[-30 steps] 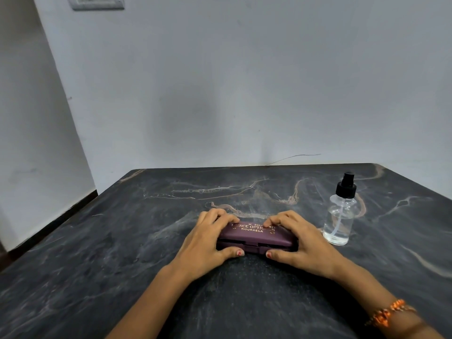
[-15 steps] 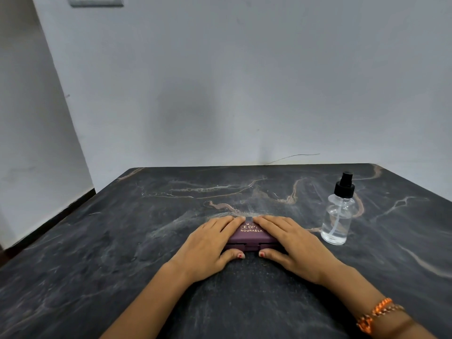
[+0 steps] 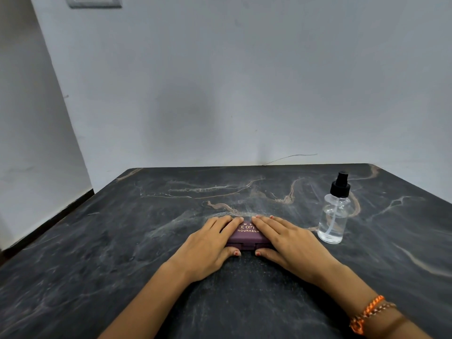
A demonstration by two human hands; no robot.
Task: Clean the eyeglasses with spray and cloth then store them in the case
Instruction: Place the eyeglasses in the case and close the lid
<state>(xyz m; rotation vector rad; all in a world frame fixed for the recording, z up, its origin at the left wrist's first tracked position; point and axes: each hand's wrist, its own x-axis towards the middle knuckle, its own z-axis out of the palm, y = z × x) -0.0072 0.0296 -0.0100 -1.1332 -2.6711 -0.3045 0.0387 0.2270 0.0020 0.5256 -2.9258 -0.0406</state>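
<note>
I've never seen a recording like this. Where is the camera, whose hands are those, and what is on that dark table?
There is no machine here. A person wears a wide-angle camera on the head, so the single view looks forward and down, as that person sees it.

The left hand and the right hand lie flat, palms down, on a closed purple glasses case with gold lettering. The fingers cover its two ends and the thumbs rest against its near edge. They press or steady it; it is not lifted.

The case lies on a dark marbled table. To the right of it, apart from the hand, stands an upright clear spray bottle with a black pump top. The right wrist wears an orange bracelet.

No glasses or cloth show; whether they are inside the case cannot be told.
</note>
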